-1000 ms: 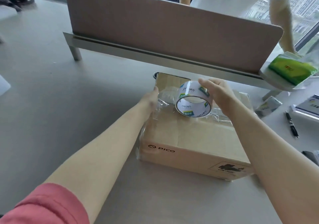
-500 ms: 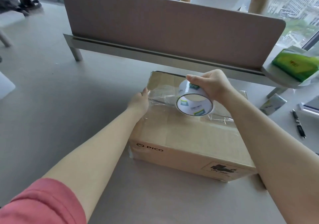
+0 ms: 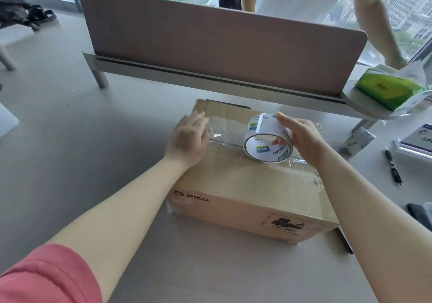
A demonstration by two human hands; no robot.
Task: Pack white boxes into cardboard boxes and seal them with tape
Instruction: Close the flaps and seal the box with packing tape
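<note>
The cardboard box (image 3: 245, 186) sat on the grey table (image 3: 93, 151), closed, with "PICO" printed beside a small logo on its near side and a dark handling mark further right, under which I could read only "UN 34" before the print blurred out. The tape roll (image 3: 268, 139) carried "deli" several times round its white core, along with blue and green labels whose characters were too small for me.

The left hand (image 3: 189, 137) lay flat on the box's top near the left edge, fingers straight and together, pressing on the clear tape strip (image 3: 224, 132) (its fingertips were motion-blurred). The right hand (image 3: 301, 139) gripped the roll, fingers curled over its outer face and a fingertip showing through the hole, holding it tilted on edge on the box's top.

The white boxes were nowhere to be seen from where I stood. A green packet (image 3: 388, 87) on the divider's shelf had red print I couldn't read, and a black pen (image 3: 392, 165) lay to the right.
</note>
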